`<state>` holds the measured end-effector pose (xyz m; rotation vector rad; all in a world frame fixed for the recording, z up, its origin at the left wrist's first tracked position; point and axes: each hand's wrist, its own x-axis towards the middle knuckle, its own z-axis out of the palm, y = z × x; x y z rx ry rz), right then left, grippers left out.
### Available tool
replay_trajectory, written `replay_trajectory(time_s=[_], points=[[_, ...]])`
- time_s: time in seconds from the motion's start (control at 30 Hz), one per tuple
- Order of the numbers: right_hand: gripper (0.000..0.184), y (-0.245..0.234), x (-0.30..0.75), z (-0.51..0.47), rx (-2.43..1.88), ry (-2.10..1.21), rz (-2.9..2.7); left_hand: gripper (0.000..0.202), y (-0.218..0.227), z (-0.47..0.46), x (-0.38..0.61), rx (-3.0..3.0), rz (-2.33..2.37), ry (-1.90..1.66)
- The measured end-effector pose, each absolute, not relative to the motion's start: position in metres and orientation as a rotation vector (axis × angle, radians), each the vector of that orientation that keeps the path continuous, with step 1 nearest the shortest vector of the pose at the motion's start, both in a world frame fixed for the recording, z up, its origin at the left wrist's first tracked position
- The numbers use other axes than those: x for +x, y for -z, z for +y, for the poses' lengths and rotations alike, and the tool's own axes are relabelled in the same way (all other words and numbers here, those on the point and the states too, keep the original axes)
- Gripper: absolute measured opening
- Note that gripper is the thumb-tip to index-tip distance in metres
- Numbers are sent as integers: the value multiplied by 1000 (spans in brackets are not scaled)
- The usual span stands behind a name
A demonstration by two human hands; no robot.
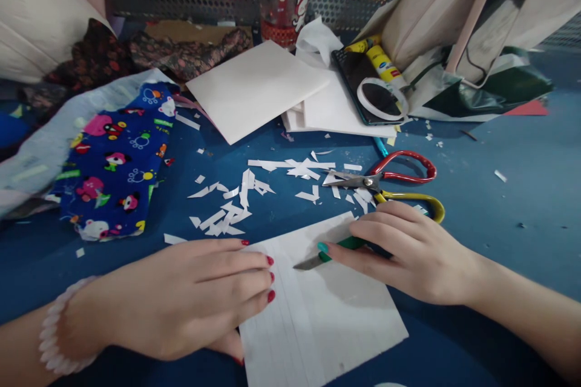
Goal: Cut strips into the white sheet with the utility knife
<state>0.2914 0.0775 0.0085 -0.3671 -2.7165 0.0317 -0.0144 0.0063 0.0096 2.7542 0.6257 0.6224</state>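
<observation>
Left hand point(181, 296): grip open, fingers extended across the left edge of a white rectangular card point(349, 314) lying on the blue tabletop point(503, 224). Right hand point(413, 254): grip closed around a green-handled metal knife point(336, 250), blade over the card; contact cannot be determined. Red-and-yellow-handled metal scissors point(370, 182) lie just beyond, beside white paper scraps point(231, 213).
</observation>
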Motion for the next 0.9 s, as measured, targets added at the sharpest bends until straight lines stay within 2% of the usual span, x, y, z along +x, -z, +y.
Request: replay_trajectory(time_s=[0.27, 0.7, 0.9], points=[[18, -7, 291, 78, -360, -68, -2726, 34, -10, 6, -13, 2746, 626, -612], [17, -9, 289, 78, -365, -135, -2732, 28, -11, 5, -15, 2740, 618, -598], [19, -11, 288, 78, -353, -86, -2742, 32, -10, 6, -13, 2744, 621, -599]])
